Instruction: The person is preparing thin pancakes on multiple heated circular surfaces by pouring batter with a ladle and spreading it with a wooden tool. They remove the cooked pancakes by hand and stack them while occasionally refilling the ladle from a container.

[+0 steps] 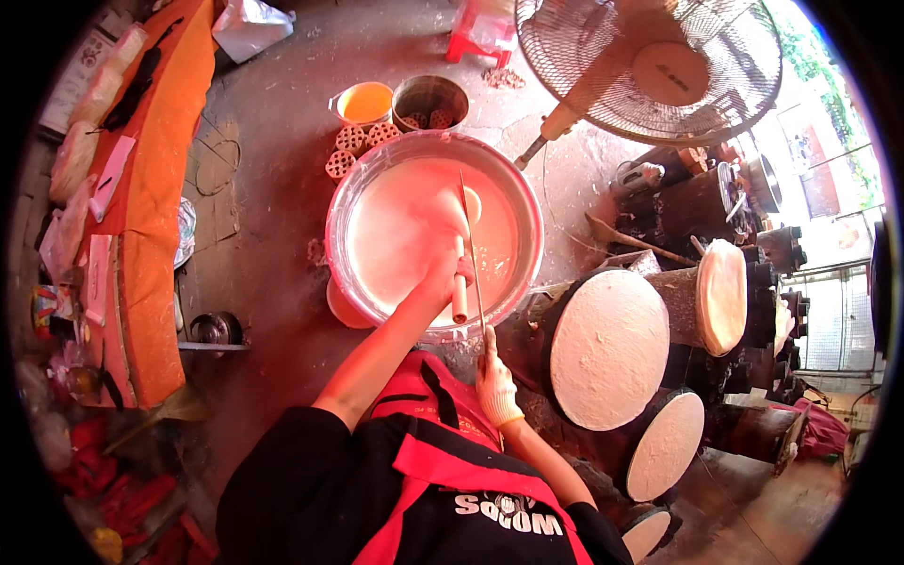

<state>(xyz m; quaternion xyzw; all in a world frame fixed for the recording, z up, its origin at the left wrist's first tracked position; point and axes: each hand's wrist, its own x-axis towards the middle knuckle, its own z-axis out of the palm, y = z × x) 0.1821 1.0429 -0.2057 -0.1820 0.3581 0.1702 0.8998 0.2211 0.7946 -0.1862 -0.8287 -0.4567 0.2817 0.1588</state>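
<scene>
A wide basin of pale liquid stands in front of me, tinted pink by the light. Over it, my left hand is bare and closed around the wooden handle of a ladle, whose pale, blurred head is at the liquid. Lower down, my right hand wears a whitish knitted glove. Its fingers are closed on a long thin stick that reaches up past the ladle's handle over the basin. Whether the stick touches the liquid, I cannot tell.
Dark drums with pale, rough round tops crowd the right side. A large fan stands at the far right. Beyond the basin are an orange bucket, a metal pail and perforated briquettes. An orange-covered table runs along the left.
</scene>
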